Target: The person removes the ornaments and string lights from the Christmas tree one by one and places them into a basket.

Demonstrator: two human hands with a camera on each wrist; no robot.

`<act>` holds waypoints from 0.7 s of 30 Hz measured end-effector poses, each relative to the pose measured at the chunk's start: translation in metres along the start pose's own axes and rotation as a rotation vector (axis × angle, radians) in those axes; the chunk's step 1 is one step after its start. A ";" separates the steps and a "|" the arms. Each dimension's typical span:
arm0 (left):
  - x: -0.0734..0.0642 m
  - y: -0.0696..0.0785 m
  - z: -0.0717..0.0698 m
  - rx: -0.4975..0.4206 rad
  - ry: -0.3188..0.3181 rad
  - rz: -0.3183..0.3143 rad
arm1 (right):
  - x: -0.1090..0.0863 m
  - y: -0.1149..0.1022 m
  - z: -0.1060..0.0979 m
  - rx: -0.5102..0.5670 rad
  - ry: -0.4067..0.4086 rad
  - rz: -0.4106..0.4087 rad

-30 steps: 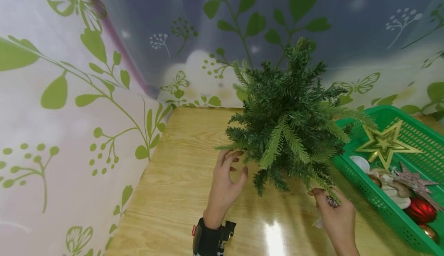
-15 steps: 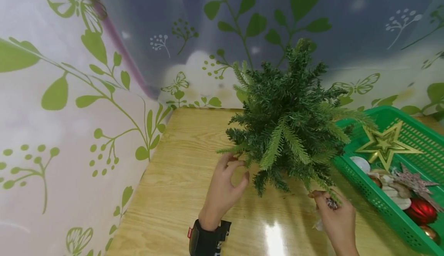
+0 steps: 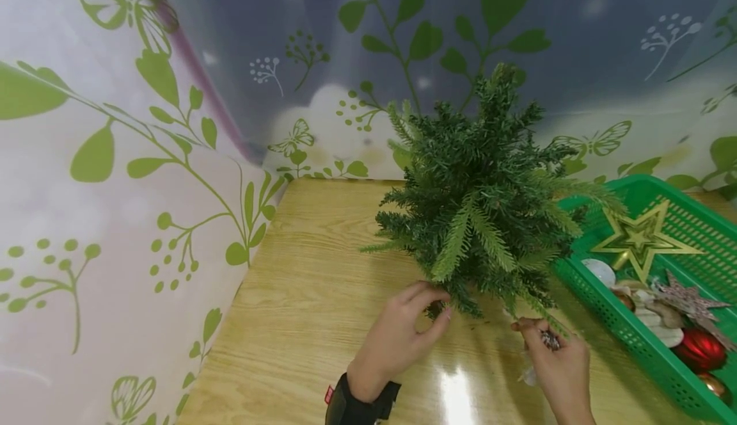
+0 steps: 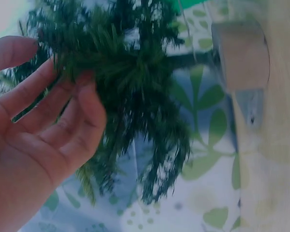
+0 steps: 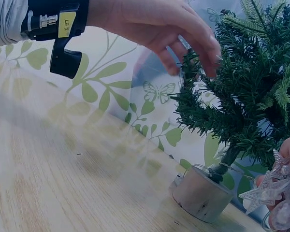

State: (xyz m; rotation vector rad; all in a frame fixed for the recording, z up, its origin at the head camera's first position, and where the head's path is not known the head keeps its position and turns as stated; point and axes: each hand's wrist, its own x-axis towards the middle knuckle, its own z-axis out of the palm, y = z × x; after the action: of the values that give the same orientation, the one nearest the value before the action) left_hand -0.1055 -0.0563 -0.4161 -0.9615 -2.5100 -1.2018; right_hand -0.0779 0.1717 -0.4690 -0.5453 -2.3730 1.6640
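Note:
A small artificial Christmas tree (image 3: pixel 478 182) stands on the wooden table, its trunk rising from a pale round base (image 5: pixel 203 193). My left hand (image 3: pixel 397 329) is at a low front-left branch (image 5: pixel 188 99), with bent, loose fingers round its tip and the thumb apart from them in the left wrist view. At the front right of the tree, my right hand (image 3: pixel 561 354) grips a bundle of string lights (image 5: pixel 268 193) with clear stars and balls. Thin wire (image 5: pixel 244 171) shows between this bundle and the base. Part of the bundle is hidden inside the hand.
A green plastic basket (image 3: pixel 604 313) on the right holds a gold star tree topper (image 3: pixel 636 239), a glittery pink star (image 3: pixel 688 300), a red ornament (image 3: pixel 698 351) and other baubles. Behind the tree, a leaf-printed backdrop (image 3: pixel 322 118) meets the table (image 3: pixel 276 310).
My left hand has left a branch on the tree's left side and moved right and nearer, to the low front branch. The right hand holds the lights in nearly the same spot.

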 end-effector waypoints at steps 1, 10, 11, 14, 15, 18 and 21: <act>0.001 0.002 0.003 0.002 -0.024 -0.013 | 0.000 0.001 0.000 -0.002 -0.001 -0.004; 0.002 0.016 0.029 -0.031 -0.124 0.030 | -0.003 0.001 0.000 0.017 0.004 -0.086; 0.002 0.017 0.031 -0.034 -0.119 0.046 | -0.004 0.001 0.000 0.012 0.001 -0.081; 0.004 0.020 0.037 -0.047 -0.104 0.095 | -0.004 -0.001 -0.001 -0.016 -0.005 -0.039; 0.005 0.022 0.038 -0.042 -0.106 0.103 | -0.003 -0.001 -0.001 -0.028 -0.007 -0.020; 0.006 0.024 0.042 -0.026 -0.116 0.112 | -0.002 -0.002 -0.004 -0.052 -0.006 0.008; 0.006 0.026 0.045 0.004 -0.120 0.119 | 0.006 -0.002 -0.009 -0.036 0.021 -0.028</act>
State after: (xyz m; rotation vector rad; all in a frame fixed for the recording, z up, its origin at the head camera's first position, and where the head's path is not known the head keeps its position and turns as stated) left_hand -0.0898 -0.0079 -0.4265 -1.1969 -2.5031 -1.1350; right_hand -0.0801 0.1811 -0.4639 -0.5311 -2.3884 1.5991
